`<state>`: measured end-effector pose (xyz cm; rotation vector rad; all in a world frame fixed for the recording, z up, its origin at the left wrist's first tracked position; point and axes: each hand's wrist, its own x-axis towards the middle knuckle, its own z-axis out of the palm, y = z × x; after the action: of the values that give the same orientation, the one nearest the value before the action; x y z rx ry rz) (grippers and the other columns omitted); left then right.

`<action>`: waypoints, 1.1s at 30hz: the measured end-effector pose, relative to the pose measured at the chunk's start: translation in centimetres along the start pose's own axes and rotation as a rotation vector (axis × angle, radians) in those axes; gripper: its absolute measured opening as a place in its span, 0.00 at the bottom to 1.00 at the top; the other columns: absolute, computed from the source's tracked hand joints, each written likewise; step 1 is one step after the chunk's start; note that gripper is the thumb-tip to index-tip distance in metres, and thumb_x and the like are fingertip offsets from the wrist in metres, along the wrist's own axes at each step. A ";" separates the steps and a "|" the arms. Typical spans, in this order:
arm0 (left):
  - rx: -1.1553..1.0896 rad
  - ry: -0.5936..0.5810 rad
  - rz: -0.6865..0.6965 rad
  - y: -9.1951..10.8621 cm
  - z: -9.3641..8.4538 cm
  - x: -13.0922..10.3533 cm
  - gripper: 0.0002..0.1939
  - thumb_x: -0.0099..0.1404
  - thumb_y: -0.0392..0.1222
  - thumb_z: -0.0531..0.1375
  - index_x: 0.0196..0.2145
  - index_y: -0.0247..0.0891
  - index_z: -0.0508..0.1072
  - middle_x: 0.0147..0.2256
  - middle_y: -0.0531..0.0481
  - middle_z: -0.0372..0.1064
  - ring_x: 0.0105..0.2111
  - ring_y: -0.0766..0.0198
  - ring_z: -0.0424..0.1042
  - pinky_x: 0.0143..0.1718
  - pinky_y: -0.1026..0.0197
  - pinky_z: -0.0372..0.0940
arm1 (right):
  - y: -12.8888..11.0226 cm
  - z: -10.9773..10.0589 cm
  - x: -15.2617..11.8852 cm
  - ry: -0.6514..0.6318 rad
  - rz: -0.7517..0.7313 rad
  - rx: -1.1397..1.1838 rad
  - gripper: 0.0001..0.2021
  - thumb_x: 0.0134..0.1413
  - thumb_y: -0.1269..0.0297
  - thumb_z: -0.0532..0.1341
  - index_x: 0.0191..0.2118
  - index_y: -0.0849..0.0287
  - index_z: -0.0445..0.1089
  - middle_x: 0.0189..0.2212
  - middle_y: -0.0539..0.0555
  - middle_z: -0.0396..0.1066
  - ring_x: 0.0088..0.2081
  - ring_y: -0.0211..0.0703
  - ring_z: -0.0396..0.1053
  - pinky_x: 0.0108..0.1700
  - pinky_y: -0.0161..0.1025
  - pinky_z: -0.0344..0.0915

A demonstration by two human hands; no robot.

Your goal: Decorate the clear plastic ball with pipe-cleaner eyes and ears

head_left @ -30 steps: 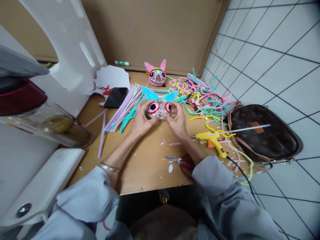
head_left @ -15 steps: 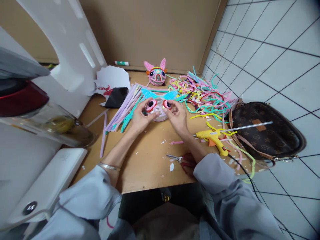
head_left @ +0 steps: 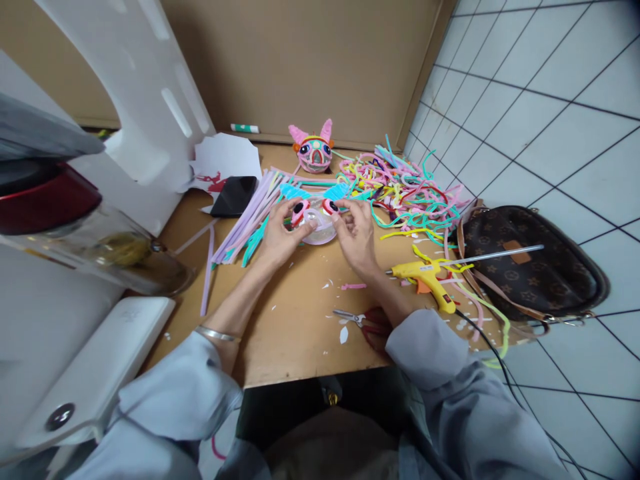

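Between my hands is a clear plastic ball [head_left: 323, 233] made up as an animal head, with blue fuzzy ears [head_left: 337, 192] and two black eyes rimmed in pink and red. My left hand [head_left: 281, 235] is closed on the ball's left side, its thumb across the front and its fingers by the left eye [head_left: 299, 211]. At the other side, my right hand [head_left: 357, 233] has thumb and forefinger at the right eye [head_left: 329, 207]. The ball's back is hidden. Behind it sits a similar head with pink ears [head_left: 315, 155].
Pipe cleaners lie in a straight bundle [head_left: 250, 217] at left and a tangled heap [head_left: 405, 183] at right. A yellow glue gun [head_left: 424, 275], red-handled scissors [head_left: 357, 318], a phone [head_left: 235, 197] and paper scraps lie about. A brown bag [head_left: 530, 260] sits right; a glass jug [head_left: 125, 253] stands left.
The ball has turned and tilted slightly, its eyes shifting a little left. The fingers of my right hand have shifted slightly at the right eye. Other things stay put.
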<state>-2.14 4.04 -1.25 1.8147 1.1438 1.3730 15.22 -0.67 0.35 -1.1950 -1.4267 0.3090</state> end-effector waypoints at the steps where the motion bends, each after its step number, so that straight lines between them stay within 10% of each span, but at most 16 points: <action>1: 0.017 0.012 0.019 0.0 0.0 0.0 0.30 0.55 0.49 0.70 0.55 0.43 0.74 0.57 0.43 0.68 0.55 0.49 0.70 0.59 0.44 0.67 | -0.3 -0.1 0.0 -0.009 -0.033 -0.021 0.11 0.62 0.57 0.60 0.47 0.53 0.73 0.46 0.55 0.67 0.36 0.39 0.69 0.42 0.40 0.73; 10: 0.044 -0.004 0.036 0.2 0.0 -0.2 0.29 0.56 0.50 0.70 0.55 0.43 0.72 0.55 0.43 0.66 0.55 0.51 0.69 0.58 0.45 0.68 | -2.0 -0.3 1.5 -0.210 -0.155 -0.156 0.05 0.57 0.67 0.62 0.31 0.56 0.73 0.32 0.51 0.68 0.35 0.42 0.68 0.43 0.41 0.69; 19: -0.018 0.016 0.090 -0.2 0.5 -0.5 0.41 0.57 0.56 0.70 0.64 0.47 0.62 0.59 0.41 0.61 0.59 0.48 0.65 0.60 0.42 0.65 | -1.9 0.7 1.2 -0.084 0.044 -0.126 0.08 0.49 0.69 0.63 0.23 0.55 0.66 0.25 0.48 0.66 0.27 0.38 0.64 0.36 0.40 0.66; 33: 0.067 -0.065 0.091 0.7 0.2 -0.8 0.27 0.58 0.50 0.68 0.54 0.48 0.71 0.59 0.43 0.56 0.66 0.45 0.54 0.67 0.40 0.57 | -2.2 0.6 0.5 -0.027 0.197 0.040 0.07 0.44 0.69 0.62 0.20 0.56 0.65 0.20 0.44 0.62 0.24 0.34 0.59 0.31 0.35 0.62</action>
<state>-1.86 3.05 -1.08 1.9655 1.0975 1.3306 13.72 -0.97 2.17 -1.3054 -1.3222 0.4889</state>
